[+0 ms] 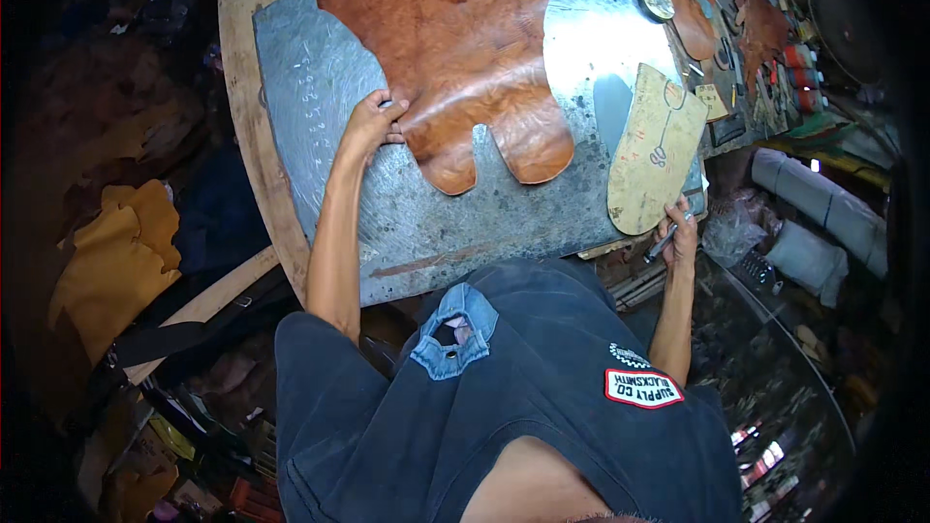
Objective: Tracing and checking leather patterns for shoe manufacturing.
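Note:
A large reddish-brown leather piece lies on the metal-topped table, its near edge cut into two rounded lobes with a slot between them. My left hand is closed at its left edge, fingers gripping the leather there. To the right is a tan, rounded pattern board with handwritten marks, its near end close to the table's front edge. My right hand is closed around a slim silver pen-like tool. Its fingertips touch the pattern's lower right edge; whether they also grip the board I cannot tell.
The grey metal sheet covers the wooden tabletop. A round tin, leather scraps and several hand tools crowd the far right. Wrapped rolls stand off the table's right side. Yellow-tan leather hangs at the left.

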Demonstrator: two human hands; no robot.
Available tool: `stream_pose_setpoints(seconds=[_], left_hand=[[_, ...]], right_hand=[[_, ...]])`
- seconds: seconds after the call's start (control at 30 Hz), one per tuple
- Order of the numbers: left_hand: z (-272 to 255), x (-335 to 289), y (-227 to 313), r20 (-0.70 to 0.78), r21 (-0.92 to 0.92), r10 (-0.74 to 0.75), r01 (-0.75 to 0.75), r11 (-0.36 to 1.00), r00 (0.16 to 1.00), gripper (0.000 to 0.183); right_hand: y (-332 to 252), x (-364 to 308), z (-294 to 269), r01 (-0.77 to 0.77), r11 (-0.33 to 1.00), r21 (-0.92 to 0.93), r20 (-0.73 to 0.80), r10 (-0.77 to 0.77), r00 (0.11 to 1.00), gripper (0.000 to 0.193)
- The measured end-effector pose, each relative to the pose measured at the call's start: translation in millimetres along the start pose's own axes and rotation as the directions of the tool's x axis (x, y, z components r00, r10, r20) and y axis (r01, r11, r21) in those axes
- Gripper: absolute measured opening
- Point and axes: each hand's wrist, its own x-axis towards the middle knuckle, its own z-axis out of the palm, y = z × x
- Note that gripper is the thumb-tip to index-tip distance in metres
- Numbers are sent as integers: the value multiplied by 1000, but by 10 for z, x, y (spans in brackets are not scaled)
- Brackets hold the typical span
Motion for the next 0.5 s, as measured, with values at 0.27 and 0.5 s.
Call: stream_pose_setpoints(seconds=[0.27, 0.5], left_hand=[[464, -673, -659, 32, 256, 104, -109, 960, 994, 16], [646, -924, -764, -93, 507, 201, -127, 853, 975, 22]], right_hand=[[-120, -37, 163, -55, 997, -52, -16, 54, 998, 35], [-130, 29, 141, -106, 991, -84, -31, 104, 994, 32]])
